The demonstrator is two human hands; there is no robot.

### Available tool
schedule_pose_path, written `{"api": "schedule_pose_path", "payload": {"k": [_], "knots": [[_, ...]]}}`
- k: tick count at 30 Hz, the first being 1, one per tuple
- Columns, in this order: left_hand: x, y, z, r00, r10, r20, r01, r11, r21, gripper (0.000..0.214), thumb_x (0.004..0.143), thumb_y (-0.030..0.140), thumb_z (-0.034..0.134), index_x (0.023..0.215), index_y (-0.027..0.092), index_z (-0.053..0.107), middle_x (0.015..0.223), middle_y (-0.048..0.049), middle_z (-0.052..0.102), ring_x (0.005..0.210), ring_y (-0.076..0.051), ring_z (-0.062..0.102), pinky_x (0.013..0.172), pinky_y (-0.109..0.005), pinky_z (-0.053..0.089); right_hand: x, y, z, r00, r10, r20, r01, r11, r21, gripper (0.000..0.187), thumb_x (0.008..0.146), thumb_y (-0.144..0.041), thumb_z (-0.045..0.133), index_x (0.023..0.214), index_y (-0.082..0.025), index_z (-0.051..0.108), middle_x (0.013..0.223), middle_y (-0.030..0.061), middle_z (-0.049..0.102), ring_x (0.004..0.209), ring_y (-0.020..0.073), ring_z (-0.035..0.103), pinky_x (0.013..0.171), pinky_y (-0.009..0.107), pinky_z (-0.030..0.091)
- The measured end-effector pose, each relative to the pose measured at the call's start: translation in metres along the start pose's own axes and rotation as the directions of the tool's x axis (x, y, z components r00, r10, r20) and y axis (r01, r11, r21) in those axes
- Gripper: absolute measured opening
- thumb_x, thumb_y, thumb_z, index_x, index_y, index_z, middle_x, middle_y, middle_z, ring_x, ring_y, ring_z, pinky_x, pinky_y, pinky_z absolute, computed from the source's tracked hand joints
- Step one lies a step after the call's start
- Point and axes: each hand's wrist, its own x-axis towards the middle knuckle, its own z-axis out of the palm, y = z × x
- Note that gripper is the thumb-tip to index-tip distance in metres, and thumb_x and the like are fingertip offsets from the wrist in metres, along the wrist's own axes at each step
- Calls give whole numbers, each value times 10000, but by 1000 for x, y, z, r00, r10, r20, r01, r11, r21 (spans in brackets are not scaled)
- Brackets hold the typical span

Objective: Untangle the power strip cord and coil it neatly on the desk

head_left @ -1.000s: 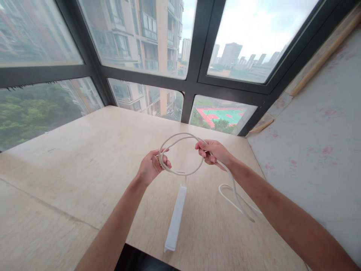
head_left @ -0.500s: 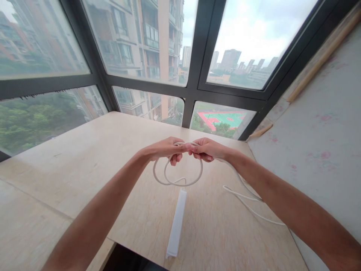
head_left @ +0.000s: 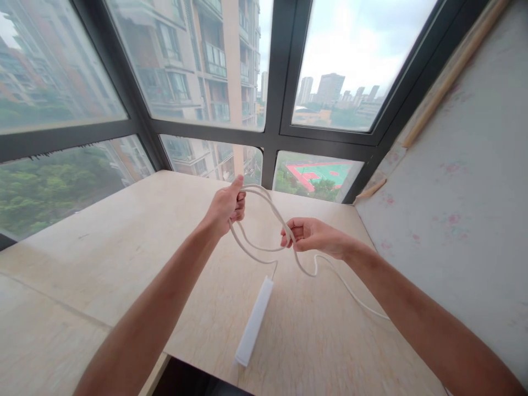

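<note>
A white power strip [head_left: 254,320] lies on the pale wooden table [head_left: 124,242], its white cable [head_left: 264,204] rising into my hands. My left hand [head_left: 226,205] is raised above the table and closed around gathered loops of the cable. My right hand [head_left: 310,236] is lower and to the right, its fingers pinched on the same cable. From there the cable drops in a curve and trails off along the table towards the right wall.
Large dark-framed windows [head_left: 272,110] wrap the far side of the table. A pale patterned wall [head_left: 454,209] runs along the right. The table's near edge [head_left: 198,368] has a dark gap below it.
My hands met at the cable half a second ago, then parted: the left hand rose with the loops, the right dropped lower right. The power strip slid slightly nearer and turned.
</note>
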Motion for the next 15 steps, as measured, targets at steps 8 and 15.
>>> {"api": "schedule_pose_path", "payload": {"k": [8,15], "knots": [[-3,9,37,998,-56,23,59,985,-162,529,868,548,562,575,179,322,418,81,212,287,-25,180,312,-191,116,-24,13,3,985,-112,-133,124,988,89,484,691,-319,797,1070,-161,542,997,77,604,970,181,595,788,297,478],[-5,17,67,997,-40,71,60,950,-307,495,931,505,483,604,180,303,405,89,184,291,-25,145,317,-182,101,-23,51,16,936,-241,-256,279,952,125,614,632,-383,845,1129,-203,532,1257,108,558,1258,252,494,1112,485,288]]}}
